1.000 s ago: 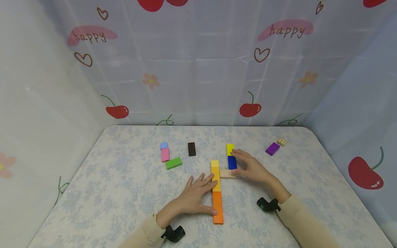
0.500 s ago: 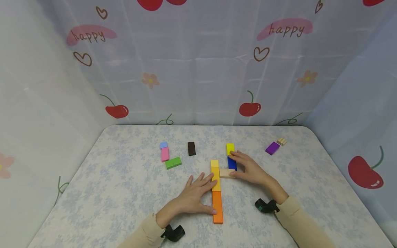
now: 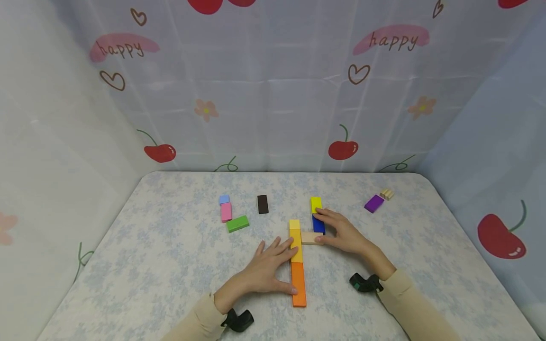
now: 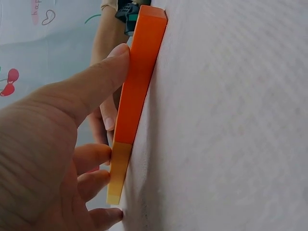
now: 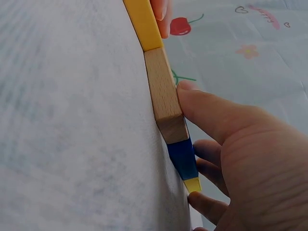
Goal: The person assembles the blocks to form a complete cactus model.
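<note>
In the head view, my left hand (image 3: 268, 271) lies spread beside a column of blocks. Its thumb touches the orange block (image 3: 299, 285), and its fingertips rest on the amber-yellow block (image 3: 297, 253). A small pale yellow block (image 3: 295, 224) caps the column's far end. My right hand (image 3: 344, 233) has its thumb on the plain wooden block (image 3: 310, 238), which joins the column's right side. Its other fingers reach over the blue block (image 3: 318, 224) toward the bright yellow block (image 3: 315, 202) beyond. The right wrist view shows the thumb against the wooden block (image 5: 163, 89).
A green block (image 3: 238, 224), a pink block (image 3: 226, 212) and a light blue block (image 3: 224, 199) touch at the left. A black block (image 3: 262, 204) lies behind the column. Far right are a purple block (image 3: 374, 203) and small pale pieces (image 3: 386, 194).
My right hand has shifted slightly left and nearer, its thumb now on the wooden block's end. My left hand stays in place against the column.
</note>
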The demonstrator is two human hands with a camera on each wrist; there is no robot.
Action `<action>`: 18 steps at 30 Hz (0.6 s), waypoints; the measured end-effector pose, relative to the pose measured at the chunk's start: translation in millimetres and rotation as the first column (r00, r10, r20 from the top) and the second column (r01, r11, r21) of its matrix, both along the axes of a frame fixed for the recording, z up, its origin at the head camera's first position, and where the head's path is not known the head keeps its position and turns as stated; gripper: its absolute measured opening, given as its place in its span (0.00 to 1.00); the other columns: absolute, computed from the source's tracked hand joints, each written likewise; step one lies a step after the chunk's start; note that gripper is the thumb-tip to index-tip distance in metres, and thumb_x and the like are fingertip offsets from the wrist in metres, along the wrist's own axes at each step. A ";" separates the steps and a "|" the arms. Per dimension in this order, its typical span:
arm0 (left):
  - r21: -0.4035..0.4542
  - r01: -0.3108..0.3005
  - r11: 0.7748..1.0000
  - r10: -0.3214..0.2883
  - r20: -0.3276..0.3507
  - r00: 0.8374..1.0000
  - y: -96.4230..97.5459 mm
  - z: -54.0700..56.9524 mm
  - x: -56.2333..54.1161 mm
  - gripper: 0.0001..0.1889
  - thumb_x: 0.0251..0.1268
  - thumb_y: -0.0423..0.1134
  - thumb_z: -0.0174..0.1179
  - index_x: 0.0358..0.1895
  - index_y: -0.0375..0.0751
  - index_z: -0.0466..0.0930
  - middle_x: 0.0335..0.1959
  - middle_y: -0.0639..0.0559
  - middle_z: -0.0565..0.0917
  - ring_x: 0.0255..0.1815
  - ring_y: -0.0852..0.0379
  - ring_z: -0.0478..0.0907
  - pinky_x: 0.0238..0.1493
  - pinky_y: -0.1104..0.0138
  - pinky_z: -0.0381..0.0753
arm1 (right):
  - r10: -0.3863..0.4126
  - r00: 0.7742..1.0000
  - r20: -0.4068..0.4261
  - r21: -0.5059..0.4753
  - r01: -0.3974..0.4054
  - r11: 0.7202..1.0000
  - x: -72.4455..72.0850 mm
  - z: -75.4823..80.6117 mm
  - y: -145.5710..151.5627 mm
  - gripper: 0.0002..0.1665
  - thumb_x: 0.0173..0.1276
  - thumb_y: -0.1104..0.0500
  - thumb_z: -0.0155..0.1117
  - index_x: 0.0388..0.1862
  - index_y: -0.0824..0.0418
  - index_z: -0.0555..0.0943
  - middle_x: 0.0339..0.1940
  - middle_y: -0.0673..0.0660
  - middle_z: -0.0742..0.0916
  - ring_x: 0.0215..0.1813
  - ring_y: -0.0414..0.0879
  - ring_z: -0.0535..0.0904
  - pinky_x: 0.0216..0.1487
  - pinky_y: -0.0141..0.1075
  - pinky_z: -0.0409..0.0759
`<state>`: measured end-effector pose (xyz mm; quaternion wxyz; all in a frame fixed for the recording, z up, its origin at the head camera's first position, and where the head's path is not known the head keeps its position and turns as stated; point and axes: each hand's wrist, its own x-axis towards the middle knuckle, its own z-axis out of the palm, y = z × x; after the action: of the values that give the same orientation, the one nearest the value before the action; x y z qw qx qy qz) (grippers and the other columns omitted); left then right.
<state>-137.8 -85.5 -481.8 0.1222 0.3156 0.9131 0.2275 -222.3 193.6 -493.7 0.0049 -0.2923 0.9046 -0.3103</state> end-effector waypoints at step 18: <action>0.189 -0.170 0.967 0.179 -0.030 0.983 -16.6 20.7 -31.6 0.45 0.54 0.59 0.69 0.75 0.50 0.62 0.80 0.48 0.54 0.78 0.43 0.54 0.72 0.41 0.59 | -0.006 0.999 0.037 0.010 0.005 1.000 1.1 2.6 -0.1 0.39 0.63 0.47 0.70 0.71 0.60 0.71 0.75 0.63 0.68 0.76 0.64 0.59 0.71 0.64 0.57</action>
<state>-169.4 -102.2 -461.1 0.0503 0.2493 0.9147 0.3140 -221.1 193.6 -491.1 0.0224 -0.2840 0.9067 -0.3110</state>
